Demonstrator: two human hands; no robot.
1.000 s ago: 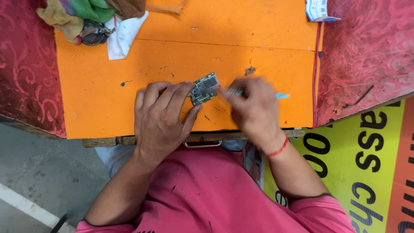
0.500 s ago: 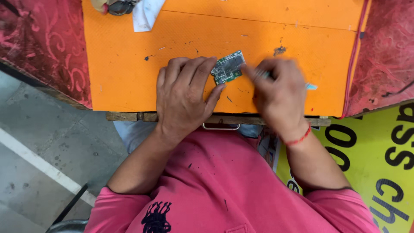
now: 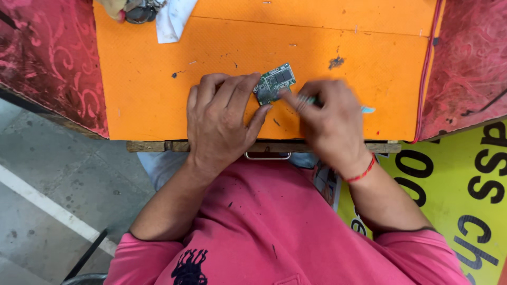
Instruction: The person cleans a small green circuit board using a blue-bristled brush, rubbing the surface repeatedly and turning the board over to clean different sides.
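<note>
Since the earlier frames the small green rectangular circuit board [image 3: 274, 83] has stayed pinned on the orange textured table mat [image 3: 142, 95] while the view has drifted, bringing both hands nearer the middle. The left hand [image 3: 224, 121] lies flat, knuckles up, its fingers pressed together, their tips holding the board's near edge down. The right hand [image 3: 330, 119] is curled in a pinch around a thin tool with a pale blue handle [image 3: 364, 109]; it is blurred, so the tip's exact contact with the board is hard to judge. One board, one tool. At the mat's far corner lies one white scrap of cloth [image 3: 170, 20] beside a heap of rags [image 3: 129, 9]. Dark red patterned fabric [image 3: 50, 58] flanks the mat on both sides.
</note>
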